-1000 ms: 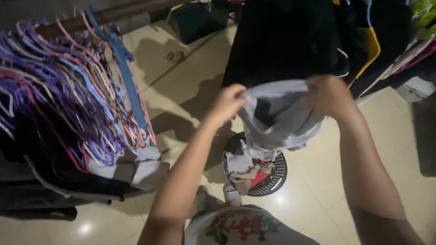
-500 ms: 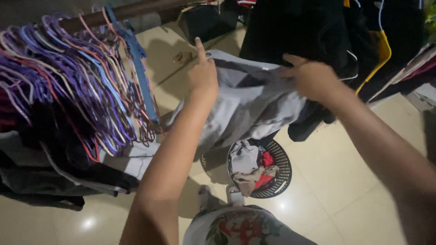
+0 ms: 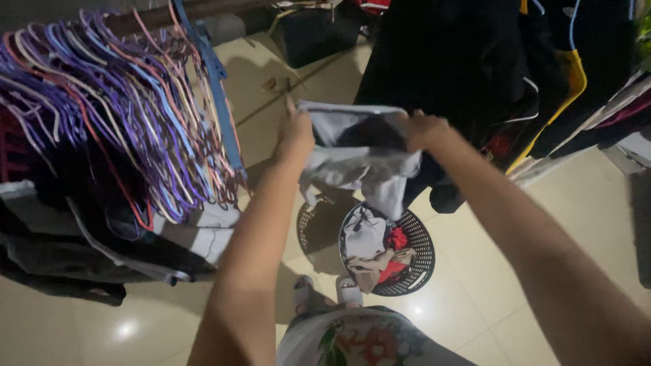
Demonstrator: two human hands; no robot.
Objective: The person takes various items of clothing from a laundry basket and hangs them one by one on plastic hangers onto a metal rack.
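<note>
A grey garment [image 3: 359, 156] hangs stretched between both my hands, out in front of me above the floor. My left hand [image 3: 296, 137] grips its left top edge and my right hand [image 3: 422, 130] grips its right top edge. Its lower part droops toward a round black laundry basket [image 3: 418, 256] on the tiled floor, which holds grey, red and tan clothes.
A dense bunch of purple, blue and pink hangers [image 3: 129, 115] hangs on a rod at the left, with dark clothes beneath. Dark garments [image 3: 461, 61] hang at the upper right, one with yellow trim. My feet in sandals [image 3: 325, 293] stand beside the basket.
Both hands have moved further out and closer together with the garment, which now hangs more bunched and narrower. The view has shifted slightly.
</note>
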